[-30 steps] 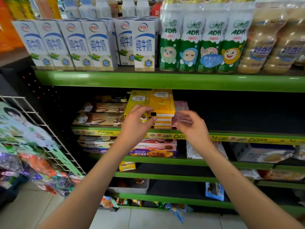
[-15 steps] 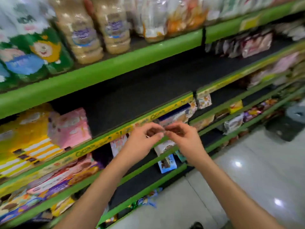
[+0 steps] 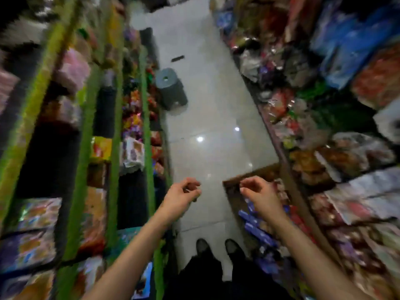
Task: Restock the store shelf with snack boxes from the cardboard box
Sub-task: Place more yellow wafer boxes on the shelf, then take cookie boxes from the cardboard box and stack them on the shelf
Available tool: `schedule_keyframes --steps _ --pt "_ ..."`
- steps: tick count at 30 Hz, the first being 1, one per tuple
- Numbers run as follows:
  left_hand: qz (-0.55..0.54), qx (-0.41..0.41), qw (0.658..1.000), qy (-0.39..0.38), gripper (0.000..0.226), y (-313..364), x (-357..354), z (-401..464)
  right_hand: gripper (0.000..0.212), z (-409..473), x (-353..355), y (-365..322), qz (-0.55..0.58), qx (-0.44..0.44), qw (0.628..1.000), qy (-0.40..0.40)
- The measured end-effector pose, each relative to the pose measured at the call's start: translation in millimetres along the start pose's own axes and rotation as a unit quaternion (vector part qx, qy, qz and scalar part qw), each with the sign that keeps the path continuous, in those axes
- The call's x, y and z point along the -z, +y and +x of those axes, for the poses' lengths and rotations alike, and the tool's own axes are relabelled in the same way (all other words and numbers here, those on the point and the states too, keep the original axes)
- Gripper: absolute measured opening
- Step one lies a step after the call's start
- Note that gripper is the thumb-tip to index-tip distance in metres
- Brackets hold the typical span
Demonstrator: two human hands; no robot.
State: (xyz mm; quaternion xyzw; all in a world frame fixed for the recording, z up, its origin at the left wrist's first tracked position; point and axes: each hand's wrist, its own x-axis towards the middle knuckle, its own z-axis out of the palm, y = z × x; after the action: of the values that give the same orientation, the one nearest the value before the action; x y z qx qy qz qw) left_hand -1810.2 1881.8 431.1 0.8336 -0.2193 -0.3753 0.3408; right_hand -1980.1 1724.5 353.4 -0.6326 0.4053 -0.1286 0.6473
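The view is blurred and looks down the aisle. My left hand [image 3: 181, 195] hovers over the floor with loosely curled fingers and holds nothing. My right hand [image 3: 257, 195] hovers, also loosely curled and empty, above the near corner of the brown cardboard box [image 3: 230, 184] on the floor at the right. Blue and red snack boxes [image 3: 256, 224] lie inside it. The green-edged store shelf [image 3: 147, 126] runs along the left, with pink snack boxes [image 3: 72, 69] on an upper level.
A grey plastic stool [image 3: 171, 89] stands in the aisle beside the left shelf. Bagged goods [image 3: 307, 135] fill the racks on the right. My two dark shoes [image 3: 216, 247] stand on the pale tiled floor [image 3: 207, 118] between shelf and box.
The view has swung right, from the shelf front to the aisle and floor. Both hands have left the shelf, moved apart and now hover empty, the right one over the cardboard box.
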Motion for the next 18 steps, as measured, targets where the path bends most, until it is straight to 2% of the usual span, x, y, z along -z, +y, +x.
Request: schedule_keyframes --steps 3,6,11,15,18 --pt "0.064 -0.008 0.990 -0.129 0.018 13.5 -70.0 53.3 0.021 -17.9 56.9 50.9 0.052 -0.100 0.987 0.117" --pt "0.113 -0.004 0.969 -0.221 0.019 12.5 -136.4 94.0 0.014 -42.0 91.4 93.3 0.066 -0.172 0.959 0.217" --pt "0.215 0.033 0.903 -0.371 0.013 -32.6 -231.8 158.9 0.012 -78.8 96.6 166.1 0.083 -0.293 0.894 0.329" --pt "0.317 0.044 0.852 -0.415 0.020 -94.5 -298.1 212.9 0.018 -81.5 68.9 235.0 0.138 -0.374 0.826 0.398" --pt "0.401 0.013 0.802 -0.442 0.014 -139.7 -341.8 252.5 0.017 -66.6 43.1 295.4 0.167 -0.427 0.797 0.392"
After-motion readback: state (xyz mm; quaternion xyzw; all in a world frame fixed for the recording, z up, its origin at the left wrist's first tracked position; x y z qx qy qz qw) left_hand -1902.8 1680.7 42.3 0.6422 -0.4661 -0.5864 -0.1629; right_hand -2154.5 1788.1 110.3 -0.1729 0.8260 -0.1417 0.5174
